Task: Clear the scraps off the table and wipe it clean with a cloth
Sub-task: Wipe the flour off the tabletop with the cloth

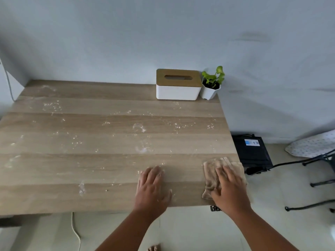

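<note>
- Pale blue-grey wall [163, 33] behind a wood-grain table [90, 160] that fills the left and centre of the view; the table's left part runs out of frame, its near and right edges are visible.
- Hard to make out: white smears and specks [139, 127] lie scattered over most of the tabletop; whether they are crumbs, powder or dried residue cannot be told.
- Small dark fitting [214, 208] pokes out under the near edge just beside the right wrist; its identity is unclear.
- At the bottom edge, what look like toes [154, 248] are cut off by the frame.
- Box [178, 85], white with a wooden slotted lid, stands at the far right corner against the wall; nothing shows in the slot.
- Pot [210, 92], white and faceted, sits just beside the box on its right, near the right edge; it holds a small green plant [215, 76].
- Cloth [211, 175], beige and crumpled, lies at the near right corner, its right side reaching the table's right edge.
- Right hand [229, 189] lies palm-down on the cloth, fingers straight and spread, pressing it flat, not gripping.
- Left hand [152, 187] rests flat on the bare table near the front edge, fingers extended, holding nothing; well apart from the cloth.
- Floor to the right: black device [251, 153] with a blue label, dark cables [290, 163], and a patterned board [313, 144] on dark legs, partly cut off.
- White cord [75, 230] hangs below the near edge.
</note>
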The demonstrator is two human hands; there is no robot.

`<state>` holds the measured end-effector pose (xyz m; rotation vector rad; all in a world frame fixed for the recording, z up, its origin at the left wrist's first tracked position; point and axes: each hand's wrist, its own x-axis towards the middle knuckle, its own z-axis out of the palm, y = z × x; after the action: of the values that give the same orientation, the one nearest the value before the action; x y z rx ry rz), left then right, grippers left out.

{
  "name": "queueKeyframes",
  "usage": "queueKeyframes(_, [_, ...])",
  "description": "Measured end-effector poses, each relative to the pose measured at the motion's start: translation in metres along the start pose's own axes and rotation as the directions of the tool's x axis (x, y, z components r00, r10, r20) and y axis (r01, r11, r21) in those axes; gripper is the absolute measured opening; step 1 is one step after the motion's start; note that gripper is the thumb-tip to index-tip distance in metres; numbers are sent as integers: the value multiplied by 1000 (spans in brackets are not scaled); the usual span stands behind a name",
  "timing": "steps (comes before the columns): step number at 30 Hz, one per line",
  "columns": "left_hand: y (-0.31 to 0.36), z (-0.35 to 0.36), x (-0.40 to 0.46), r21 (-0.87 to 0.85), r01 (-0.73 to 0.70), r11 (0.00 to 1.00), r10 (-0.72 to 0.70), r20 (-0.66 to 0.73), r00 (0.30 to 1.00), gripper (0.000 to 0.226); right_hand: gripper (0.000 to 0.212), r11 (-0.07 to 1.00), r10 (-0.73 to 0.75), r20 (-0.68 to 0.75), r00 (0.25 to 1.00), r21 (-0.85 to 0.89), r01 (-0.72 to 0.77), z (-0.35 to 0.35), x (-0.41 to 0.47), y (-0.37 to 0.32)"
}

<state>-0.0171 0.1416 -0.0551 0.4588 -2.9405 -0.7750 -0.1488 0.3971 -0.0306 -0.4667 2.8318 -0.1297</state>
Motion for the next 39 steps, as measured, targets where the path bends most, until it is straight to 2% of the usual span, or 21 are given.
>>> queueKeyframes(2, [1,5,10,34,51,998,-50,-15,999,77,74,998,-69,-22,997,2,69,5,7,1])
queueKeyframes(8, [10,29,22,137,86,987,-77,-70,995,84,71,983,-182,-170,969,-29,180,30,14,17])
queueKeyframes(16, [14,35,20,217,90,972,-74,-82,994,74,87,984,-174,-245,954,-84,158,31,41,24])
queueKeyframes(21, [16,35,29,218,117,969,-92,-121,988,73,78,968,-242,-247,938,-122,218,36,62,28])
queueKeyframes(30, [12,35,36,240,119,964,-97,-101,990,73,68,974,-207,-160,965,-122,189,23,128,-9])
queueKeyframes(33, [14,32,35,235,125,964,-105,-94,990,73,69,945,-317,-131,939,-133,300,24,122,-35])
queueKeyframes(39, [19,27,36,198,132,971,-119,-74,990,73,70,806,-592,-130,795,-96,584,55,40,-60])
